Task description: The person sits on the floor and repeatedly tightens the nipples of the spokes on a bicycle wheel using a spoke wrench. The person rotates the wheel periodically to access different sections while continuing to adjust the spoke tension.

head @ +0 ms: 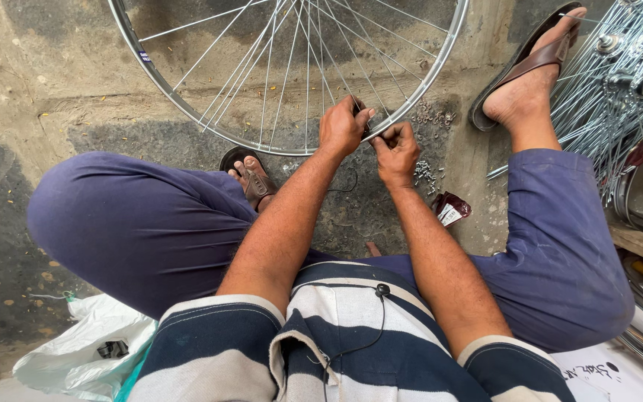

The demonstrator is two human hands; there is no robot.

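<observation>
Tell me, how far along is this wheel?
Many spokes already run across the rim. Both hands, left and right, pinch at the rim's near edge, apparently fitting a spoke end. Loose small parts on the floor and spare spokes suggest more remains.

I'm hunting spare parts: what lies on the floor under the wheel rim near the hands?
Small metal bits beside a dark red packet; the right hand covers whatever lies beneath it.

Silver spoked bicycle wheel rim, upright on the concrete floor, upper centre of frame; thin spokes fan downward to its lower edge.
</observation>
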